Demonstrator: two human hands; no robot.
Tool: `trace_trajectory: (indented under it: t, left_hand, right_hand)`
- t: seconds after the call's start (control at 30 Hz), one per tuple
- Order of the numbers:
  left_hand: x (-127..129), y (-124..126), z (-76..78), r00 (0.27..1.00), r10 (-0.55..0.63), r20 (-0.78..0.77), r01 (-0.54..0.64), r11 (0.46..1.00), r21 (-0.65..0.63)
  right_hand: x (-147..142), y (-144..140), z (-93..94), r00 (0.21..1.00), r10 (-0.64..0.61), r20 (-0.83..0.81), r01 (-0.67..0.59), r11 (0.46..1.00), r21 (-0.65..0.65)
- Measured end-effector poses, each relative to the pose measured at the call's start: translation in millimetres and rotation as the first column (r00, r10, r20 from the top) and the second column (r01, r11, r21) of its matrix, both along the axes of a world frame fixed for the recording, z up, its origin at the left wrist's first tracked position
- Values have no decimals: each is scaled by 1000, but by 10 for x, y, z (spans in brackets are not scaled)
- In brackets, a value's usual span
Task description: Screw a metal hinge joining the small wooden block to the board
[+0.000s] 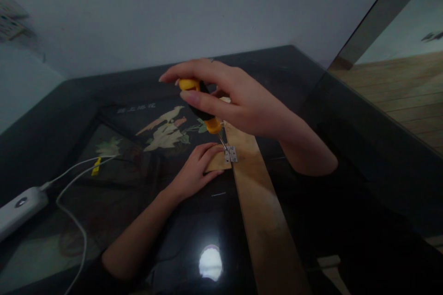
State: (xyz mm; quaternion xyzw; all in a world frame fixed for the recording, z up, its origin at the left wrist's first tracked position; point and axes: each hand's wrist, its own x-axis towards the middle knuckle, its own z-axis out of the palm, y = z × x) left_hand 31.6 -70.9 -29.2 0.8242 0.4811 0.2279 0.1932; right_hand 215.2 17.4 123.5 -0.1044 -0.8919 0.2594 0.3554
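— Wood on your table?
— Two pieces: one long plank (pixel 266 212), one small block (pixel 218 162), one metal hinge (pixel 230 154) across their joint.
— Your hands?
— My right hand (pixel 238 101) is closed round one yellow-black screwdriver (pixel 202 106), tip on the hinge. My left hand (pixel 195 168) presses flat on the block.
— Nearby?
— A white power strip (pixel 20 209), its cable (pixel 74 221) on the black table (pixel 51 129).

Screwdriver (pixel 200 106) handle mostly covered by the right hand (pixel 238 101). Tip too thin to see clearly at the small hinge (pixel 230 154). Small wood block (pixel 218 162) half under the left hand (pixel 195 168). Long plank (pixel 266 212) cut off at the bottom edge. White power strip (pixel 19 209) cut off at the left edge.
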Motion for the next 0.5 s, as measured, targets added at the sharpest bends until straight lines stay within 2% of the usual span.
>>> trace_trajectory:
  t: [0.07, 0.2, 0.37, 0.5]
  left_hand:
    - [0, 1, 0, 1000, -2, 0, 2, 1000, 0]
    - [-2, 7, -10, 1000, -3, 7, 3, 1000, 5]
    - [0, 11, -8, 1000, -5, -3, 5, 1000, 4]
    - [-2, 10, -8, 1000, 0, -4, 0, 1000, -5]
  right_hand:
    - [16, 8, 3, 999, 41, -1, -41, 999, 5]
    - [7, 27, -27, 1000, 13, -25, -13, 1000, 4]
    - [-14, 32, -45, 995, 58, -77, -59, 998, -13]
    - [-2, 18, -33, 998, 24, -56, -25, 1000, -17]
